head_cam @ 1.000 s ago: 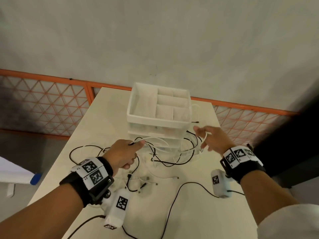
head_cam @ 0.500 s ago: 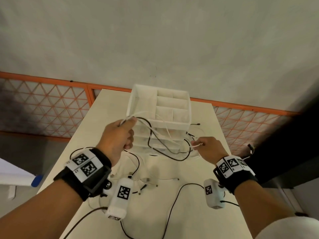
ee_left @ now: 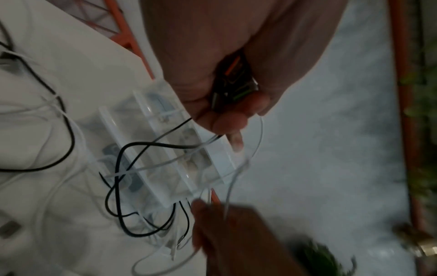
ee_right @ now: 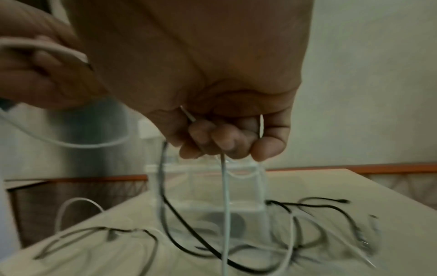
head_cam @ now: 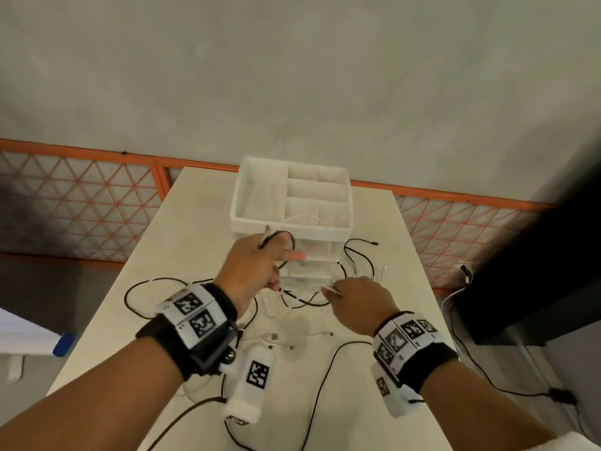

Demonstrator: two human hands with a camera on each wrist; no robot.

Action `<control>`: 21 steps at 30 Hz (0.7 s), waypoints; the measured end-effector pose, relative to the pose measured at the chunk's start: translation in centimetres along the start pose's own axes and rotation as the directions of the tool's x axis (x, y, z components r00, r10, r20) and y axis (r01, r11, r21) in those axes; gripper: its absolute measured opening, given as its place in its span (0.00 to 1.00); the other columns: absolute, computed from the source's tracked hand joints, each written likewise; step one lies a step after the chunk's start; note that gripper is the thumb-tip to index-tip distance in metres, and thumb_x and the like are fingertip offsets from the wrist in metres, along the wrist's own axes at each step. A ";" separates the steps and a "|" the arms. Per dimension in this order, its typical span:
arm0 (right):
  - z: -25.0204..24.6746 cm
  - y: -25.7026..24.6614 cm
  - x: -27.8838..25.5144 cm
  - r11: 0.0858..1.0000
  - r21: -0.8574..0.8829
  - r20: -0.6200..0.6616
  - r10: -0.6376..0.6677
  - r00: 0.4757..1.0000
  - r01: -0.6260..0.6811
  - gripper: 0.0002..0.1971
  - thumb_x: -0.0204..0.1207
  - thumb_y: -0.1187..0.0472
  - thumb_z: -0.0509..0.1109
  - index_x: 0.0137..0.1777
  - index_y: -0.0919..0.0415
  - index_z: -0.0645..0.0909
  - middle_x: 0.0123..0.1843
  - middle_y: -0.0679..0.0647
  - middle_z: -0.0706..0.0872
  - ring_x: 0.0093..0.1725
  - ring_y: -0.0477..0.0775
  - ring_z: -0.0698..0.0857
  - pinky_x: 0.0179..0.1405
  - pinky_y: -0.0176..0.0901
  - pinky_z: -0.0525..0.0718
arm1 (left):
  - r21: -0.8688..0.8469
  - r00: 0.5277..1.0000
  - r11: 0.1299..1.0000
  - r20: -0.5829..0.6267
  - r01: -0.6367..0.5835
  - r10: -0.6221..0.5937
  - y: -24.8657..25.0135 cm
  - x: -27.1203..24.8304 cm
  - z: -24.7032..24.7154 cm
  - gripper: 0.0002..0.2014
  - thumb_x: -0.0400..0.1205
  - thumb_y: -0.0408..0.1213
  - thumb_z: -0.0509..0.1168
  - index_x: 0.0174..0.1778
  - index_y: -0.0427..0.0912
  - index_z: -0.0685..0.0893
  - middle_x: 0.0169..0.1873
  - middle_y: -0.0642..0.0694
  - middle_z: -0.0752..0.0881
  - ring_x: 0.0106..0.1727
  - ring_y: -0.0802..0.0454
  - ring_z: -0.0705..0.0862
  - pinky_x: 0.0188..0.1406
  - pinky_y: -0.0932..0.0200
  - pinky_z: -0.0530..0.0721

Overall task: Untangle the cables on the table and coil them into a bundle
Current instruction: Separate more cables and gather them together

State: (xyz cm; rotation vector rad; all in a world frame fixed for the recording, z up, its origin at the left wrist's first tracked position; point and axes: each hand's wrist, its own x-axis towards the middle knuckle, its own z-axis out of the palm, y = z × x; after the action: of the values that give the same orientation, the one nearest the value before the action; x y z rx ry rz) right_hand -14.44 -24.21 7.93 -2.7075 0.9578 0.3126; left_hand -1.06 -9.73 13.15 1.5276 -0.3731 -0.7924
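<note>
A tangle of black cable [head_cam: 302,301] and thin white cable [head_cam: 286,337] lies on the cream table [head_cam: 182,255] in front of a white drawer organizer [head_cam: 338,231]. My left hand [head_cam: 274,250] is raised before the organizer's front and grips a black and a white strand together; in the left wrist view the left hand [ee_left: 224,128] shows both strands leaving its fingertips. My right hand [head_cam: 331,290], lower and to the right, pinches a white cable; in the right wrist view the right hand [ee_right: 224,143] has its fingers curled round that strand, which hangs down to the tangle.
An orange mesh fence [head_cam: 81,203] runs behind the table. A dark cabinet [head_cam: 536,288] stands to the right, with a black lead [head_cam: 487,382] on the floor beside it. More black cable [head_cam: 361,247] lies right of the organizer, and loops [head_cam: 143,288] reach toward the left edge.
My left hand has moved right, from the organizer's left corner to its front, still holding strands. My right hand has moved left and nearer, so the hands are closer together.
</note>
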 end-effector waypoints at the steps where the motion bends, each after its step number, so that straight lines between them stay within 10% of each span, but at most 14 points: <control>1: -0.4 -1.1 -0.3 0.999 -0.009 -0.030 -0.044 0.999 0.044 0.20 0.86 0.43 0.54 0.46 0.54 0.80 0.51 0.58 0.87 0.52 0.64 0.86 0.46 0.48 0.79 | 0.070 0.999 0.997 0.041 -0.035 0.032 -0.3 -0.3 0.8 0.10 0.85 0.43 0.64 0.49 0.41 0.86 0.42 0.46 0.94 0.18 0.54 0.70 0.21 0.60 0.76; 6: -2.3 -2.4 -0.5 0.997 0.046 -0.118 -0.062 0.991 0.068 0.08 0.74 0.55 0.62 0.39 0.54 0.81 0.42 0.53 0.85 0.46 0.62 0.85 0.41 0.46 0.80 | 0.595 0.983 0.786 0.160 -0.166 0.087 -2.0 -0.6 1.7 0.15 0.79 0.49 0.69 0.33 0.41 0.84 0.26 0.49 0.85 0.27 0.52 0.81 0.26 0.62 0.73; 10: -2.2 -0.3 0.0 0.995 0.094 -0.143 -0.004 0.990 0.018 0.14 0.76 0.51 0.64 0.32 0.57 0.77 0.36 0.52 0.84 0.41 0.59 0.83 0.35 0.44 0.78 | 0.488 0.966 0.866 0.257 -0.107 -0.026 -1.7 -1.1 0.5 0.15 0.72 0.40 0.77 0.25 0.43 0.78 0.26 0.46 0.85 0.21 0.57 0.70 0.21 0.63 0.66; 21: 1.7 5.4 0.5 0.966 0.126 -0.087 0.236 0.968 -0.224 0.12 0.80 0.44 0.64 0.54 0.44 0.87 0.55 0.51 0.88 0.55 0.57 0.86 0.53 0.48 0.84 | 0.072 0.996 0.997 -0.084 -0.026 0.032 -0.1 -0.6 -1.9 0.15 0.78 0.30 0.72 0.29 0.43 0.76 0.24 0.43 0.85 0.18 0.57 0.71 0.21 0.63 0.68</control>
State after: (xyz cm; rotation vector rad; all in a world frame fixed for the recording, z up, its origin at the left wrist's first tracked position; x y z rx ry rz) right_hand -17.66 -28.05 5.33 -2.5310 1.2821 0.1577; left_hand -0.22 -7.91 13.16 1.6128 -0.3630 -0.6955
